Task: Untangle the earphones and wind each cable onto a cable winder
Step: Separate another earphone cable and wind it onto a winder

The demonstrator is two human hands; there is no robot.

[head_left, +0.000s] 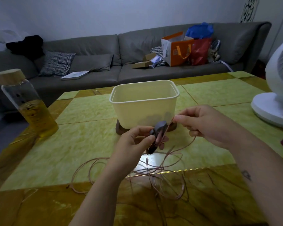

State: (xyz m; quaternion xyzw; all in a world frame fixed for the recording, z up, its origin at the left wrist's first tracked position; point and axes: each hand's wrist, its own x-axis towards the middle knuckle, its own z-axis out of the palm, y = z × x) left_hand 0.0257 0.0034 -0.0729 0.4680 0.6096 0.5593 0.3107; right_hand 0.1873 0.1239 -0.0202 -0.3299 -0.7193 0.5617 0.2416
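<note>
so the winding is underway but nowhere near done, going by this. the left hand (pixel 134 141) grips a grey cable winder (pixel 159 128) just in front of the cream tub (pixel 144 101), fingers curled round it, and there look to be only a few turns of the pinkish earphone cable (pixel 153 170) on it so far. the right hand (pixel 201 124), in front of the tub's right corner, pinches a strand between thumb and fingertips, and that strand runs tight down to the winder.

most of the cable is lying in loose, overlapping loops on the counter (pixel 82 111), well in front of the tub and partly under the left forearm. can't tell if those loops are one earphone or two, or if any real knots are left in there, it's too thin and blurry. i'd guess the bulk of this cable needs feeding on, and any other cable hasn't been started.

some dark shapes show through the tub wall, maybe more winders, can't say. nothing wound and finished is visible anywhere.
</note>
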